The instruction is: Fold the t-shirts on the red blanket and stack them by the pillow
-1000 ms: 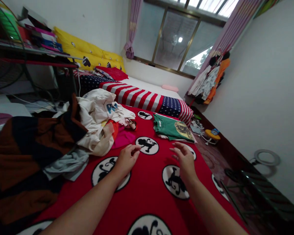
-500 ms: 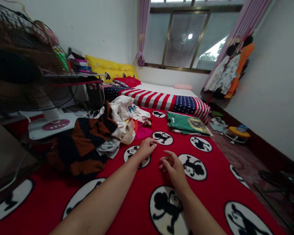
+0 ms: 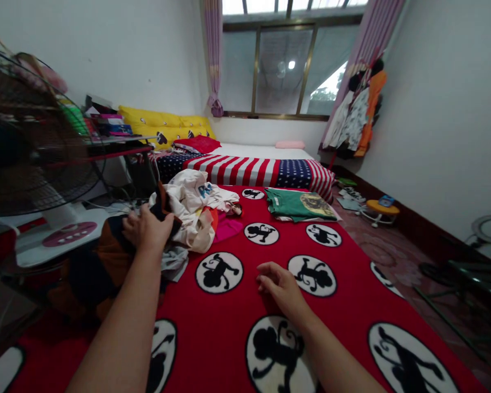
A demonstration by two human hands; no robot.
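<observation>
My left hand (image 3: 148, 230) is closed on a brown and black striped garment (image 3: 106, 256) at the left edge of a heap of clothes (image 3: 194, 210). The heap holds cream, grey, orange and pink pieces and lies on a red blanket (image 3: 237, 333) printed with black monkey figures in white circles. My right hand (image 3: 280, 284) rests on the blanket in front of me, fingers loosely curled, holding nothing. A folded green T-shirt (image 3: 298, 204) lies flat further back on the blanket, to the right of the heap.
A standing fan (image 3: 28, 147) fills the left side, its white base (image 3: 65, 237) beside the heap. Behind lie a stars-and-stripes cover (image 3: 253, 169), yellow pillows (image 3: 163, 123) and a window. Clothes hang at the right wall (image 3: 358, 117). A small yellow stool (image 3: 378, 210) stands on the floor.
My left hand moved left from the blanket's middle to the heap and gripped the striped garment. My right hand stayed low on the blanket. The view swung slightly left.
</observation>
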